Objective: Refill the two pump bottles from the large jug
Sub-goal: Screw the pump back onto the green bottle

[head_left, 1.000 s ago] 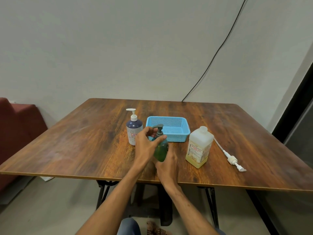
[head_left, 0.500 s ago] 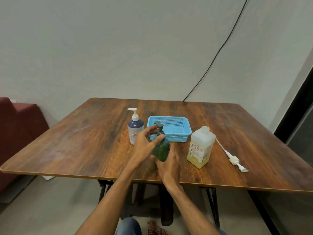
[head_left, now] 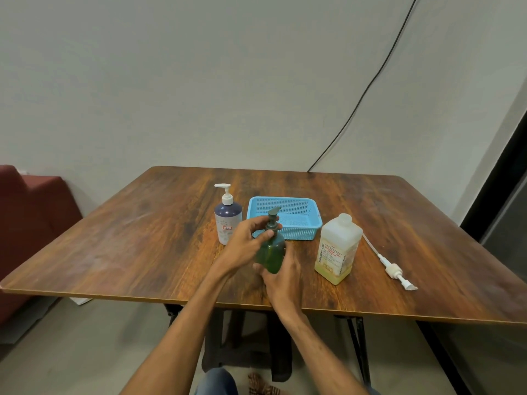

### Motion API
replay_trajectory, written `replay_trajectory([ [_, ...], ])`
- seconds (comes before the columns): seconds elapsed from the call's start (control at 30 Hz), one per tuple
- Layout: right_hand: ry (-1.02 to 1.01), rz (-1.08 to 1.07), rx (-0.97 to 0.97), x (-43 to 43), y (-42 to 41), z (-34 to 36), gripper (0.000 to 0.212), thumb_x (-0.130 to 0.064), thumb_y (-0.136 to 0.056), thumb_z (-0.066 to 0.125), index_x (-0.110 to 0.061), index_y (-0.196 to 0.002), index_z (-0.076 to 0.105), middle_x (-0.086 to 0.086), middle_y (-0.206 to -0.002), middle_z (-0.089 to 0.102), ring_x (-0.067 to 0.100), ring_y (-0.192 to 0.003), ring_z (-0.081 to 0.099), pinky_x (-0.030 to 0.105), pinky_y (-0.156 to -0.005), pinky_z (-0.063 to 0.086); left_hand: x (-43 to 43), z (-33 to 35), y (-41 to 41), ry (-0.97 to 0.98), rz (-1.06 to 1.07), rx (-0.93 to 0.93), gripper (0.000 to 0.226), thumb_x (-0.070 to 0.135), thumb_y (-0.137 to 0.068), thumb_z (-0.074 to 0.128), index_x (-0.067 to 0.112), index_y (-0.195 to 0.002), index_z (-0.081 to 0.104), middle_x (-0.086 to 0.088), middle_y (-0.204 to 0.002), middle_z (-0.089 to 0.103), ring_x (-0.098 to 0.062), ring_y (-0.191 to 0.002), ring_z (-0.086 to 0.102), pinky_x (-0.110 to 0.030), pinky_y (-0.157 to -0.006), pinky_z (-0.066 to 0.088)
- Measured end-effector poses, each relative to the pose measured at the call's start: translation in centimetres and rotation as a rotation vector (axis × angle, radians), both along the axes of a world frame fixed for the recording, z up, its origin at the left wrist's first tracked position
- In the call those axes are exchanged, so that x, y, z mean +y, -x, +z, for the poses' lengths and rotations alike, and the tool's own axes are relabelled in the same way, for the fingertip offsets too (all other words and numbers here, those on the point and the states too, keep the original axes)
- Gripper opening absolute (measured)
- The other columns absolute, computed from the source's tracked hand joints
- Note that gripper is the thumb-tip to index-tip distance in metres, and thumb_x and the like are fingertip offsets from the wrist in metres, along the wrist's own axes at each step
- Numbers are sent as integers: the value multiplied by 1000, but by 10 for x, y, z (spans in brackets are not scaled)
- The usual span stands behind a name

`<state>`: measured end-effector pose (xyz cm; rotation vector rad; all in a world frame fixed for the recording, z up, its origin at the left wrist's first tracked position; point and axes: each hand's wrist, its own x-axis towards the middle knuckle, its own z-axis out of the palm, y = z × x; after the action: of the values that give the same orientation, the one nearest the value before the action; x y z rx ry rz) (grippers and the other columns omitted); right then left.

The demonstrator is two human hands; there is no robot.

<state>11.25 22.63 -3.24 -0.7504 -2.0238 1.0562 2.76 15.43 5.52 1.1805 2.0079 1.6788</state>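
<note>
At the far left edge of the frame sits a dark red seat [head_left: 31,218], beside the wooden table [head_left: 137,252] that fills the middle. Left of centre on the table stands a blue-and-white pump bottle [head_left: 227,220] with a white pump, upright and untouched. Just right of it, the left hand [head_left: 242,246] curls its fingers around the neck of the green pump bottle [head_left: 271,252], thumb and fingertips pinching the collar under the dark pump head. The right hand [head_left: 282,277] wraps the lower body of that same bottle from the near side, gripping it just in front of the centre of the table. Behind the green bottle lies a light blue mesh basket [head_left: 310,223]. Further right stands the large jug [head_left: 338,249], uncapped, with yellowish liquid low inside. At the right, a white pump with its long tube [head_left: 395,270] lies flat on the wood. A black cable [head_left: 370,81] runs up the wall at upper right.
</note>
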Motion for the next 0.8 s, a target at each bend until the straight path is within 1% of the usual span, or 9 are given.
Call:
replay_trajectory([
  [0.07,10,4,1,1,0,1,80,-34,-75,86,-35,-138,37,-11,-129,56,1,-110,49,23,-88,44,1,0,-3,-26,-20,-54,35,8,-96,58,14,-130,58,3,-126,66,-10,-121,59,-30,-102,50],
  [0.13,17,12,3,2,0,1,81,-34,-75,85,-35,-140,37,-12,-131,54,-2,-111,45,23,-91,43,3,-1,-9,-61,85,-18,37,17,-90,68,15,-127,60,6,-122,66,-6,-115,60,-26,-98,52],
  [0.23,15,12,21,2,-1,1,80,-31,-75,85,-34,-140,38,-11,-132,54,3,-118,50,28,-96,48,9,-5,-16,-109,290,76,37,25,-80,79,15,-112,66,8,-108,68,-5,-102,63,-14,-84,54],
  [0.3,14,19,27,2,-2,1,80,-31,-75,85,-35,-139,38,-12,-131,55,6,-119,53,31,-96,51,11,-7,-17,-126,340,127,32,26,-78,80,15,-106,68,8,-102,69,-4,-96,64,-11,-78,52],
  [0.43,-1,12,11,2,-1,1,80,-34,-74,86,-34,-138,38,-10,-129,56,7,-116,55,33,-93,54,7,-6,-14,-124,272,141,29,16,-84,74,13,-113,69,5,-108,70,1,-98,63,-11,-82,52],
  [0.53,7,5,7,4,1,-1,81,-35,-72,87,-34,-138,38,-10,-128,57,4,-114,53,33,-93,54,4,-5,-6,-64,157,122,31,12,-89,68,11,-120,68,4,-115,70,-4,-109,63,-28,-94,54],
  [0.6,17,4,10,4,1,-2,81,-35,-72,87,-35,-137,38,-11,-127,57,0,-110,50,30,-92,52,3,-3,-2,-26,106,98,31,12,-90,66,11,-121,67,2,-117,70,-8,-112,63,-33,-98,53],
  [0.67,20,5,12,3,2,-2,80,-34,-72,87,-35,-136,39,-12,-125,56,-1,-108,48,28,-91,51,3,-3,-1,-16,97,80,30,12,-91,65,11,-121,66,1,-118,70,-9,-113,63,-33,-98,53],
  [0.8,10,13,11,3,2,-2,79,-33,-72,87,-34,-135,39,-20,-117,50,-2,-107,48,28,-90,52,5,-4,-6,-72,142,106,27,11,-90,67,15,-117,68,4,-115,71,-7,-110,64,-23,-92,54],
])
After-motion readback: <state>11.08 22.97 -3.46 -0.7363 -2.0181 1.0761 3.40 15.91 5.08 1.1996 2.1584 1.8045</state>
